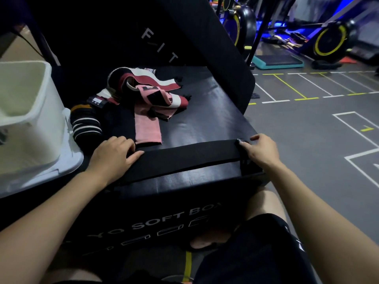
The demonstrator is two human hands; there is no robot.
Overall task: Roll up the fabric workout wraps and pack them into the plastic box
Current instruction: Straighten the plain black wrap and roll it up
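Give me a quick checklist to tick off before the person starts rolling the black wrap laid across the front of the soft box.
1. Black wrap lies flat and straight along the front edge of the soft box: ok.
2. Left hand rests on the wrap's left end, fingers fairly straight: ok.
3. Right hand is at the wrap's right end, fingertips on it; whether it pinches the end: cannot tell.
4. Plastic box stands open at the left, beside the hands: ok.
5. Rolling path: the pink wrap ends just behind the black wrap, near the left hand: not ok, it may catch.
6. Other wraps in the pile already rolled: not ok.
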